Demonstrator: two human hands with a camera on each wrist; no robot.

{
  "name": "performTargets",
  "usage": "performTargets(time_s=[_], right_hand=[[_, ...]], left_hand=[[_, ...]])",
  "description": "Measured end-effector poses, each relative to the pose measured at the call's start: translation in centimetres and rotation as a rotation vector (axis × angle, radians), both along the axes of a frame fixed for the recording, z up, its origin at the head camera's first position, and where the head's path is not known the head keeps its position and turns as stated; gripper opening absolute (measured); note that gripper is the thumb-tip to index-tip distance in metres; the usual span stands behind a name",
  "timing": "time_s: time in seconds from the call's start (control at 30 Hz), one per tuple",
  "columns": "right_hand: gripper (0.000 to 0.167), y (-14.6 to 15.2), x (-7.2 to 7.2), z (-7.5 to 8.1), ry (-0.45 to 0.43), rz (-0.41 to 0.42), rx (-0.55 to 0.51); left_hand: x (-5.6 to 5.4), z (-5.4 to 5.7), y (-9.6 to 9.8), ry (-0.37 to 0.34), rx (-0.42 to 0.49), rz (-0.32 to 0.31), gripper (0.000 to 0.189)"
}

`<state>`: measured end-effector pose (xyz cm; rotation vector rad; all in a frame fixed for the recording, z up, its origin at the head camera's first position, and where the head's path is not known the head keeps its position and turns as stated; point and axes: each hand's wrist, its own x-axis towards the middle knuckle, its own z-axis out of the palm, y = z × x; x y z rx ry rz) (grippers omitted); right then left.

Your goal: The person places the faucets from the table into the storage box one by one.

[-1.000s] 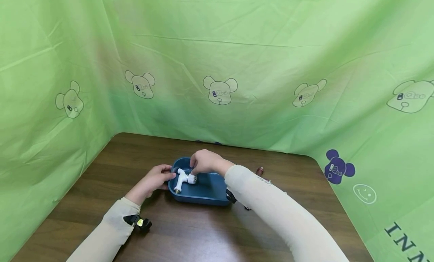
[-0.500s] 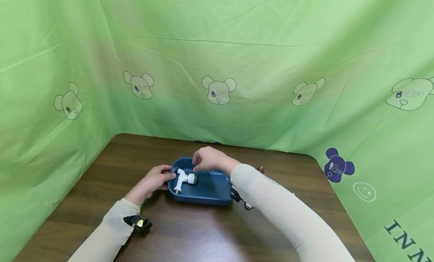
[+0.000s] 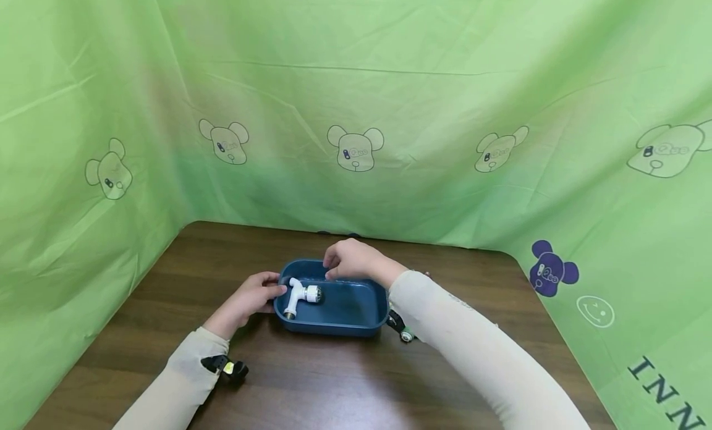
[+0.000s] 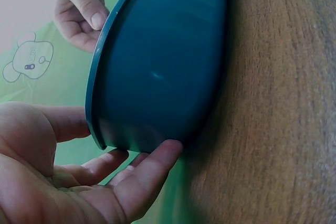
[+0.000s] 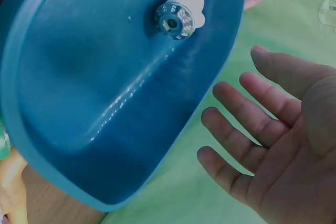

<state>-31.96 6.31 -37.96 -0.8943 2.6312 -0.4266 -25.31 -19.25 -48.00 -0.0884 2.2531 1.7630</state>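
A white tap point(image 3: 299, 296) with a ribbed round knob lies in the left part of a blue plastic basin point(image 3: 345, 332). My left hand point(image 3: 254, 295) holds the basin's left end, the thumb at the rim and the fingers against the outer wall. Over the back rim hovers my right hand point(image 3: 356, 259), holding nothing; in the right wrist view its fingers point(image 5: 231, 135) are spread and slightly bent, apart from the basin. The tap's knob point(image 5: 176, 20) faces the basin's free side.
Right of the basin, partly behind my right sleeve point(image 3: 461, 319), lies a small item with green and metal parts point(image 3: 407, 335). The right wrist view has a yellowish thing point(image 5: 11, 182) beside the basin. Green cloth point(image 3: 356, 84) surrounds the wooden table point(image 3: 311, 380).
My right hand has drawn back from the tap's knob, moving right and up toward the back rim. The tap and my left hand keep their places.
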Motion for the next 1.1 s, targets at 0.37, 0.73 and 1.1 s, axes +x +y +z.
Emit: performTargets(time_s=[0.37,0.73,1.1], right_hand=[[0.030,1.9,0.9,1.1,0.037,-0.050,-0.036],[0.028,3.5,1.6,1.3,0.079,-0.102,-0.030],[0.029,5.6,2.2,1.3,0.122,-0.117,-0.073]], left_hand=[[0.1,0.0,0.0,0.003,-0.001,-0.006,0.051],[0.2,0.1,0.0,0.003,0.000,0.000,0.051],[0.1,-0.1,0.0,-0.003,0.006,-0.001,0.052]])
